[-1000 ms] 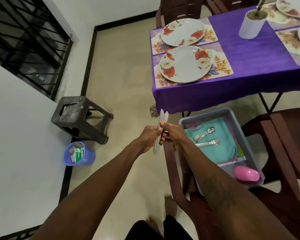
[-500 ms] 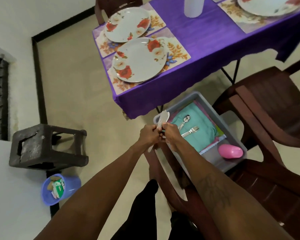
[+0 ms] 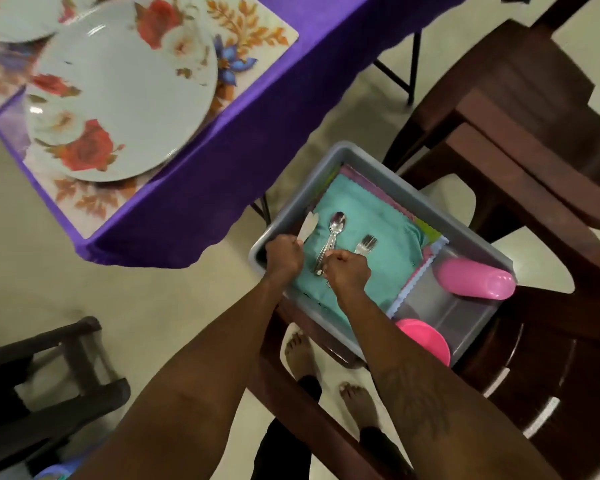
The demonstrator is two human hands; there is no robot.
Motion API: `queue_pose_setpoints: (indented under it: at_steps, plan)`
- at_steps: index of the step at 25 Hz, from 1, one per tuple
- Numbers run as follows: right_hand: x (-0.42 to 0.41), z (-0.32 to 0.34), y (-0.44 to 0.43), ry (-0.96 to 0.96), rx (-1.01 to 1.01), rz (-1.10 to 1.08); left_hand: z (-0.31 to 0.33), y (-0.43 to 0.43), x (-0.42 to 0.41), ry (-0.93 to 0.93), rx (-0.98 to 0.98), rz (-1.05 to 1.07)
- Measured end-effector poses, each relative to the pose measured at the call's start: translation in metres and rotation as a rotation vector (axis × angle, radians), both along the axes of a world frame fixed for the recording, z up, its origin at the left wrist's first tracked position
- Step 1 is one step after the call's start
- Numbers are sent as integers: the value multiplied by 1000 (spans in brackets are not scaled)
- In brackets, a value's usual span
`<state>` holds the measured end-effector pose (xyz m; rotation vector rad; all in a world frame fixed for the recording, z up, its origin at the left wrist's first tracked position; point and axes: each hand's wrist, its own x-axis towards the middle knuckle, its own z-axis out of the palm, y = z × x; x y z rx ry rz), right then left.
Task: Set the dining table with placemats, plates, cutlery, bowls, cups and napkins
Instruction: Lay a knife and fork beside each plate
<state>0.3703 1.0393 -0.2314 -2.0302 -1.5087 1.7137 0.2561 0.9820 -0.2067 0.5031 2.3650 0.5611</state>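
Here we caught the cutlery step. A floral plate (image 3: 118,95) sat on its placemat (image 3: 257,32) on the purple-clothed table (image 3: 222,168) at eleven o'clock, with no cutlery beside it. The left hand (image 3: 284,256) was closed around a bundle of knives (image 3: 308,225), blades pointing to twelve o'clock over the rim of the grey tub (image 3: 361,154). The right hand (image 3: 347,271) was curled over the handle ends of the spoons (image 3: 336,225) and forks (image 3: 366,244); whether it already gripped either bundle we could not tell.

We judged that the next move called for a firm pinch on the thin handles and a level lift, so that no piece slid out, before carrying them towards the table at eleven o'clock.

The tub rested on a brown chair (image 3: 551,358). Inside it the spoons and forks lay on a teal napkin (image 3: 392,261) topping a stack of coloured napkins. A pink cup (image 3: 475,284) lay on its side at the tub's three o'clock, and a pink bowl (image 3: 426,341) sat at five o'clock.
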Motion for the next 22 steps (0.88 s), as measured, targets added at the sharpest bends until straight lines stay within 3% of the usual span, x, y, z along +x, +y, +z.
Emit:
queue_pose_setpoints:
  at_steps: [8, 11, 16, 22]
  plan:
    - [5, -25, -4, -199, 123, -308, -37, 22, -9, -28, 74, 64]
    - [0, -30, -8, -247, 178, -299, -38, 21, -7, -22, 114, 53]
    - [3, -31, -13, -343, 218, -260, -40, 14, -4, 160, 93, -188]
    - [8, -33, -3, -303, 184, -227, -41, 9, 3, 181, 115, -137]
